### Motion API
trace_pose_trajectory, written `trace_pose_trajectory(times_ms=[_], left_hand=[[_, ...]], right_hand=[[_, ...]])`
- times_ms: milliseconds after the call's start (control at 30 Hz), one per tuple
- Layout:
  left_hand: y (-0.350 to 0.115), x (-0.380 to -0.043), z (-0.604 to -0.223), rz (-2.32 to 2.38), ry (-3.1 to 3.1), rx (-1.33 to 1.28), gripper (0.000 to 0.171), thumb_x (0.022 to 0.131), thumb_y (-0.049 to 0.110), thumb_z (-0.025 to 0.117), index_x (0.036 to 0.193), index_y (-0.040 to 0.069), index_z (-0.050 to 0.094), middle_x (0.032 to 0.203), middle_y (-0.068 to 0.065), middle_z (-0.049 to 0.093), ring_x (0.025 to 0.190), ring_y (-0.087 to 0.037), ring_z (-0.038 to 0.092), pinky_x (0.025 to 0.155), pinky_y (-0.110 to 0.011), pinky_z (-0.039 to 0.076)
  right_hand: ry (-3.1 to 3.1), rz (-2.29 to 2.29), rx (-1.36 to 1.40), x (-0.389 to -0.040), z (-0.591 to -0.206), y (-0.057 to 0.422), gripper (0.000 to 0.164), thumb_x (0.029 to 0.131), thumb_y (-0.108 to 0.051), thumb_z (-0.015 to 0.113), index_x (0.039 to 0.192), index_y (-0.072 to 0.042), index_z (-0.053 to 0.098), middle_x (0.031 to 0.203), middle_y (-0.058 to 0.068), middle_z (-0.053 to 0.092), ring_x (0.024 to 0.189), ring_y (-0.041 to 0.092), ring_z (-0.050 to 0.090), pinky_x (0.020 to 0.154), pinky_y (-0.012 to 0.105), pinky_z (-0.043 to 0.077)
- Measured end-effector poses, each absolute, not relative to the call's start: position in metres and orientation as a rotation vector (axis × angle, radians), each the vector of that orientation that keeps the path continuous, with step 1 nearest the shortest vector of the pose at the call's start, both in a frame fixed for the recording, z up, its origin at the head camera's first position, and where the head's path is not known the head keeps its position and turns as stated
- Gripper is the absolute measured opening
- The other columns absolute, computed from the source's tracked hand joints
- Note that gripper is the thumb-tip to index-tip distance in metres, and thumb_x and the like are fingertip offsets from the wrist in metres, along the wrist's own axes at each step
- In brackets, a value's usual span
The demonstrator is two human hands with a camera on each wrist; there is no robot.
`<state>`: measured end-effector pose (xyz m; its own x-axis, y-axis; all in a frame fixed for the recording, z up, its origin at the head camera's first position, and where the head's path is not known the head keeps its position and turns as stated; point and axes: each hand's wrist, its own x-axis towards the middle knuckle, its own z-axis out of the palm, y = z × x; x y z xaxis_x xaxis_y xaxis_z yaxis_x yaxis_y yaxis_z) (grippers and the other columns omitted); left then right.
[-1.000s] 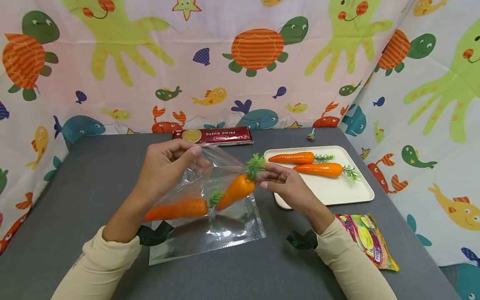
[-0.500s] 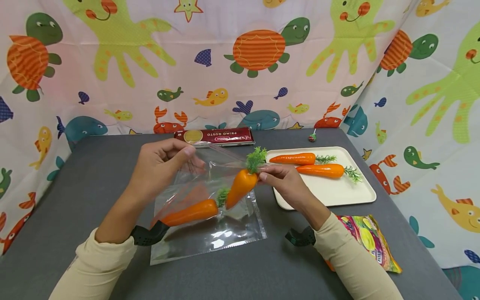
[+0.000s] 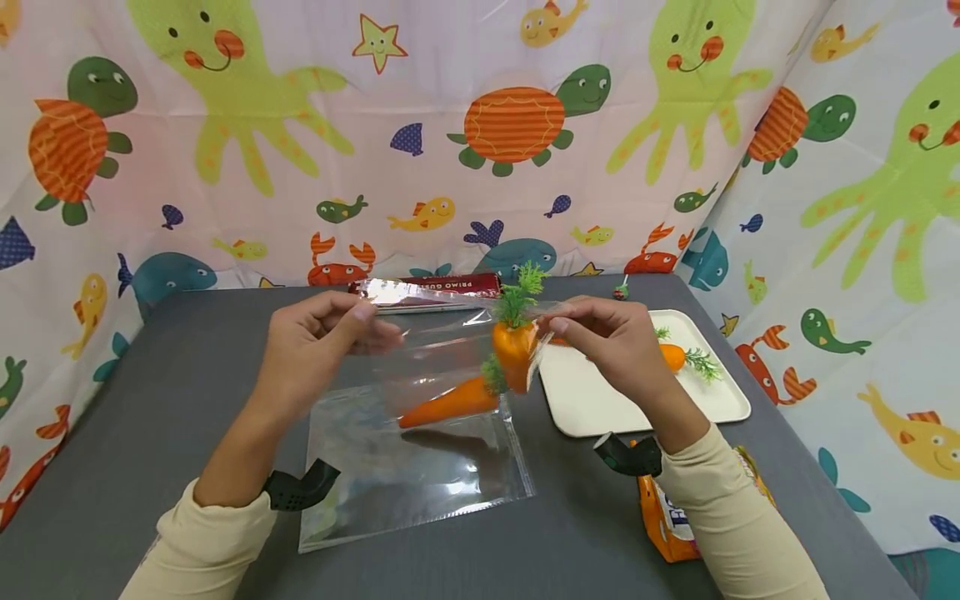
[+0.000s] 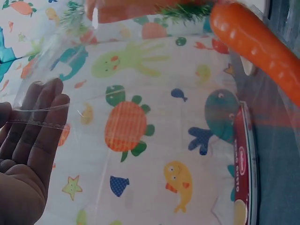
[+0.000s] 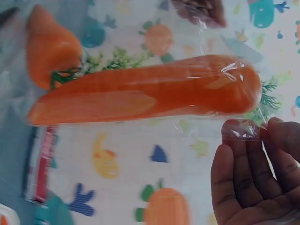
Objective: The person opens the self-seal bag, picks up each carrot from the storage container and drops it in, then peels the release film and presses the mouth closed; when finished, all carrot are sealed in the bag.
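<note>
Both hands hold up a clear plastic bag point(image 3: 431, 354) above the table. My left hand point(image 3: 311, 346) pinches its edge on the left, and my right hand point(image 3: 622, 342) pinches it on the right. Two carrots are in the bag: one lies slanted low down point(image 3: 453, 402), the other stands upright near the right hand point(image 3: 514, 346), its green top rising past the bag's upper edge. Through the film the right wrist view shows a long carrot point(image 5: 154, 91) and a shorter one point(image 5: 51, 51). Under the raised bag, another clear bag point(image 3: 390, 492) lies flat.
A cream tray point(image 3: 592, 404) at right bears carrots point(image 3: 673, 357), partly hidden by the right hand. A dark red packet point(image 3: 468, 286) and a lollipop point(image 3: 621, 291) lie at the back. A colourful bag point(image 3: 663, 521) is under the right forearm.
The right hand has moved up and right, and the upright carrot has gone up with it. The bag is lifted and stretched between the hands; the lower carrot has shifted right.
</note>
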<state>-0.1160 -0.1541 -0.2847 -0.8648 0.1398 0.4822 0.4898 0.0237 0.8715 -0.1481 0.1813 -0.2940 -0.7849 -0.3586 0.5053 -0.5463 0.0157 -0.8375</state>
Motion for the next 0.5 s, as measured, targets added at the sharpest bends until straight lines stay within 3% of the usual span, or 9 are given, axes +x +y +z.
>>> trace_pose_trajectory(times_ms=[233,500], left_hand=[[-0.152,-0.116,-0.29,-1.988,-1.98,-0.718,0.015,0.098,0.002,0.057,0.111,-0.003,0.064,0.088,-0.018,0.072,0.077,-0.03,0.072,0.074,-0.039,0.057],[-0.151,-0.118,-0.299,-2.023,-2.003,-0.722,0.011,0.097,0.002,0.057,0.105,-0.004,0.062,0.089,-0.017,0.072,0.077,-0.032,0.072,0.071,-0.042,0.057]], right_hand=[[-2.176,1.798,0.919,-0.137,-0.274,0.181,0.011,0.092,0.001,0.065,0.1,0.006,0.069,0.091,0.01,0.071,0.081,0.022,0.069,0.078,0.031,0.056],[-2.405,1.742,0.847,-0.135,-0.283,0.18,0.02,0.093,0.002,0.062,0.113,0.004,0.064,0.093,0.012,0.069,0.079,0.023,0.068,0.077,0.031,0.057]])
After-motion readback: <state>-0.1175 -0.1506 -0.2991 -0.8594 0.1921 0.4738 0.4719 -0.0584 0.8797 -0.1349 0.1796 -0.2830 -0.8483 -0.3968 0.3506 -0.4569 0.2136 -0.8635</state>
